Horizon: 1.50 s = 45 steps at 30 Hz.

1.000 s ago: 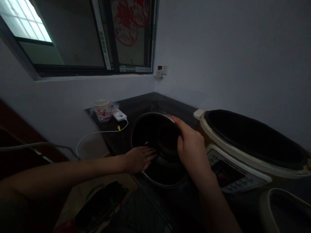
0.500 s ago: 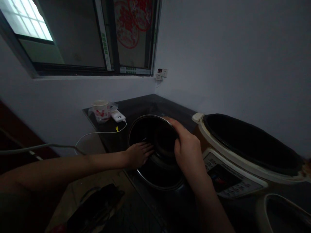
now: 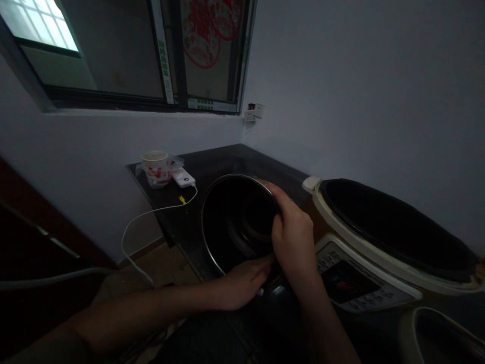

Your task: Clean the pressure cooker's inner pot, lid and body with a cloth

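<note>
A dark round inner pot (image 3: 231,222) with a shiny metal rim stands tilted on the dark countertop (image 3: 223,162), its mouth facing left. My right hand (image 3: 293,237) grips the pot's right rim, thumb inside and fingers over the edge. My left hand (image 3: 242,283) lies flat along the pot's lower front rim, fingers stretched out and together, touching it. Right beside the pot stands an open electric cooker (image 3: 379,242) with a cream body and a control panel (image 3: 348,278).
At the counter's far left sit a wrapped paper cup (image 3: 156,168) and a white power bank (image 3: 184,178) with a white cable (image 3: 151,215) hanging off the edge. A wall socket (image 3: 253,111) is in the corner under the window (image 3: 125,50). A cream-rimmed item (image 3: 443,328) is at bottom right.
My left hand has slid from the pot's left rim down to its lower front edge. The pot has tilted more upright. My right hand keeps its grip on the right rim.
</note>
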### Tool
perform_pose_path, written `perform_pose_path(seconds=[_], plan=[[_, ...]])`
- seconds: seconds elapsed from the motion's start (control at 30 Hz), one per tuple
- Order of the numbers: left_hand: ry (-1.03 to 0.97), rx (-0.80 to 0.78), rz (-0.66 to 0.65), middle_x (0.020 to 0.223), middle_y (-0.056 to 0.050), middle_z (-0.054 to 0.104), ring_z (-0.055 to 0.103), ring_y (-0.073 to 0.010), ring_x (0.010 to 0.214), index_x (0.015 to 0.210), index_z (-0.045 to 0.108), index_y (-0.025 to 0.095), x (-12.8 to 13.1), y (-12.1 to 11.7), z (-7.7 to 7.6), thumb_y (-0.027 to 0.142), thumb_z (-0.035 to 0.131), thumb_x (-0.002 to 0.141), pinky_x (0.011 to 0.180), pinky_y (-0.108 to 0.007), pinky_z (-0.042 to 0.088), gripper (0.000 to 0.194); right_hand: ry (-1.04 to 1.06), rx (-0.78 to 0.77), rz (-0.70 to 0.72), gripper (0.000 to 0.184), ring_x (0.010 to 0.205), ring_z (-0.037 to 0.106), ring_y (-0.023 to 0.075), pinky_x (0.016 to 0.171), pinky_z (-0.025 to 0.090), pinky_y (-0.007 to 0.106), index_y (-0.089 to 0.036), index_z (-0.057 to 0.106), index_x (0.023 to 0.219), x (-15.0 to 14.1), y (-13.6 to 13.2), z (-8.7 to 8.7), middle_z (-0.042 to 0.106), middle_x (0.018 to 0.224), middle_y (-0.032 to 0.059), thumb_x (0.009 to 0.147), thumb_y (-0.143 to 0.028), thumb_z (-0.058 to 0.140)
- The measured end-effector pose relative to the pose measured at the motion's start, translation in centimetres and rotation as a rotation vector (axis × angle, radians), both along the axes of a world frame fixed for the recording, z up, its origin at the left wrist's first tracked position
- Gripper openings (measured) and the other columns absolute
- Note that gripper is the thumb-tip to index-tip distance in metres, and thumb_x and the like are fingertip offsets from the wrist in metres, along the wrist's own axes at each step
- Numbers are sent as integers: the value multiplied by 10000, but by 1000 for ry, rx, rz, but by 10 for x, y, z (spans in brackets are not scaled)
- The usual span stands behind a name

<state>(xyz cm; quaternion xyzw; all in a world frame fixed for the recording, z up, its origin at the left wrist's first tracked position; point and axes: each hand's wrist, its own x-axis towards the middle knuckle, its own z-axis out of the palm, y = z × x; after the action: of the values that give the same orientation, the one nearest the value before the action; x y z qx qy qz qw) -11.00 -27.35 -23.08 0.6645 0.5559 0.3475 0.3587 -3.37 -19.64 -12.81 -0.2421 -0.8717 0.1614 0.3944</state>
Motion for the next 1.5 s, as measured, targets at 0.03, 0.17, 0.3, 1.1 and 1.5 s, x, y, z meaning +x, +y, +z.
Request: perform_pose_path(seconds=[0.03, 0.17, 0.3, 1.1, 1.5], plan=[[-93, 17, 24, 1496, -65, 393, 368, -176, 1371, 1410, 415, 132, 3, 0, 2, 265, 228, 950, 1142, -354, 281, 514, 14, 2, 0, 602, 1238, 535, 211, 1055, 419, 419, -185, 566, 1267, -2, 1, -2, 612, 1288, 64, 757, 32, 330], [-253, 68, 79, 1450, -50, 467, 434, -186, 1328, 1375, 468, 155, 4, 5, 7, 297, 233, 960, 1138, -376, 290, 498, 80, 4, -12, 595, 1222, 547, 205, 1053, 419, 406, -161, 573, 1251, -5, 8, -7, 624, 1267, 79, 736, 25, 340], [-58, 42, 19, 1484, -61, 414, 384, -193, 1363, 1417, 413, 154, -11, 11, 0, 301, 254, 960, 1138, -371, 291, 505, 104, -36, -30, 563, 1145, 595, 218, 990, 459, 414, -169, 596, 1189, -2, 17, -6, 652, 1210, 84, 706, 7, 365], [1073, 23, 239, 1419, -181, 465, 436, -287, 1323, 1336, 522, 102, -109, 0, -30, 260, 439, 882, 1095, -433, 316, 488, -250, 64, -121, 573, 1065, 603, 257, 838, 504, 400, -240, 454, 1347, -2, 15, -8, 582, 1234, 93, 822, -25, 372], [626, 27, 255, 1511, -190, 328, 288, -260, 1409, 1428, 354, 62, -39, 24, -33, 222, 376, 913, 1153, -441, 235, 540, -417, 180, -378, 209, 774, 664, 248, 568, 448, 316, -168, 564, 1053, -7, 1, -5, 647, 974, 110, 932, -181, 394]])
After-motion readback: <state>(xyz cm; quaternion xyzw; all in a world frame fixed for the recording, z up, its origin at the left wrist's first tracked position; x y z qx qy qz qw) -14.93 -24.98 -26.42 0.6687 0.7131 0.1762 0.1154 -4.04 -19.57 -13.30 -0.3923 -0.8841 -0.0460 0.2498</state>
